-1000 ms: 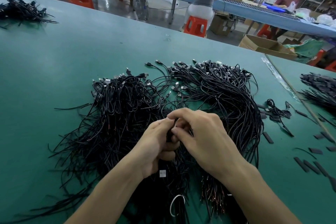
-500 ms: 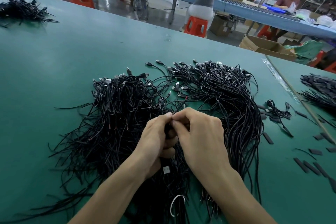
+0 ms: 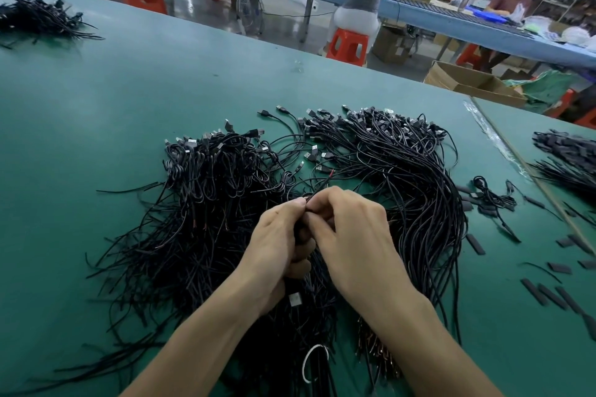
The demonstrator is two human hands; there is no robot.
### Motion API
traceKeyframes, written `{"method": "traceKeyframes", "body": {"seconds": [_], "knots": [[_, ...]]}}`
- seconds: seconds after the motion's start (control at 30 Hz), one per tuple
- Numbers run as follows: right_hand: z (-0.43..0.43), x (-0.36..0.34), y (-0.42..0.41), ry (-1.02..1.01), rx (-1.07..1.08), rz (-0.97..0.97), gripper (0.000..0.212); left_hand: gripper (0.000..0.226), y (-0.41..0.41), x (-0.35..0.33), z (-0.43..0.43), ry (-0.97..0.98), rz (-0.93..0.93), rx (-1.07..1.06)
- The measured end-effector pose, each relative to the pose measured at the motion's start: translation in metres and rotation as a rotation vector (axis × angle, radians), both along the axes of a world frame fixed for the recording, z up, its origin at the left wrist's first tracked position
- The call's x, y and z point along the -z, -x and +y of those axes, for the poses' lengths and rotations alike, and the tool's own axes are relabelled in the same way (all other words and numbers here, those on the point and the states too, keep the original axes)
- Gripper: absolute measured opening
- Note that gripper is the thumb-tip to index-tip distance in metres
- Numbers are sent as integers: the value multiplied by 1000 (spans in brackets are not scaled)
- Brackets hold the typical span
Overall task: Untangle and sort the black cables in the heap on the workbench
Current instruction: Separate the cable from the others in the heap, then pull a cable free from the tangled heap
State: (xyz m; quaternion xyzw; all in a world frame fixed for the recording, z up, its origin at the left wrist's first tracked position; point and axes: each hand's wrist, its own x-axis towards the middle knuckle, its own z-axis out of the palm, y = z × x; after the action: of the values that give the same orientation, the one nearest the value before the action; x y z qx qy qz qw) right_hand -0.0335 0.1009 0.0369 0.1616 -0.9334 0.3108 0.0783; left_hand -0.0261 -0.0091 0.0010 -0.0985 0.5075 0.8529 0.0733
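Observation:
A big heap of thin black cables (image 3: pixel 206 203) with USB plugs spreads over the green workbench (image 3: pixel 96 100); a second combed bunch (image 3: pixel 419 190) curves down its right side. My left hand (image 3: pixel 277 245) grips a bundle of cables above the heap's middle, with a white-tagged plug hanging below the palm. My right hand (image 3: pixel 351 235) meets it fingertip to fingertip and pinches a thin cable end at the top of that bundle. The held cables are mostly hidden by both hands.
Another black cable pile (image 3: pixel 35 18) lies far left, and one more (image 3: pixel 567 161) at the right edge past a taped seam. Short black sleeve pieces (image 3: pixel 548 290) scatter on the right. A white loop (image 3: pixel 314 361) lies near the front. Two people sit at a blue bench behind.
Both hands stayed together over the heap and shifted slightly toward me. The fingertips closed tighter on the cable end.

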Motion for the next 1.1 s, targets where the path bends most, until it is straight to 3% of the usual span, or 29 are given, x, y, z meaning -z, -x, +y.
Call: {"method": "traceKeyframes", "body": {"seconds": [0.23,0.53,0.67,0.8,0.9,1.0,1.1], "knots": [[9,-8,10,15,-138,-159,5,44,-3,0,-1,38,28,15],[7,-7,4,-96,-141,76,7,49,1,4,-2,-45,46,-24],[9,-6,6,96,-76,40,11,37,4,10,-2,-52,173,47],[16,-10,10,152,-43,19,13,19,4,11,-11,59,281,115],[17,-5,11,282,9,-50,10,23,6,13,-11,172,367,40],[11,5,8,492,76,-143,10,10,5,14,-7,280,466,-131],[6,11,2,649,81,-237,14,16,3,16,-3,308,510,-240]]}}
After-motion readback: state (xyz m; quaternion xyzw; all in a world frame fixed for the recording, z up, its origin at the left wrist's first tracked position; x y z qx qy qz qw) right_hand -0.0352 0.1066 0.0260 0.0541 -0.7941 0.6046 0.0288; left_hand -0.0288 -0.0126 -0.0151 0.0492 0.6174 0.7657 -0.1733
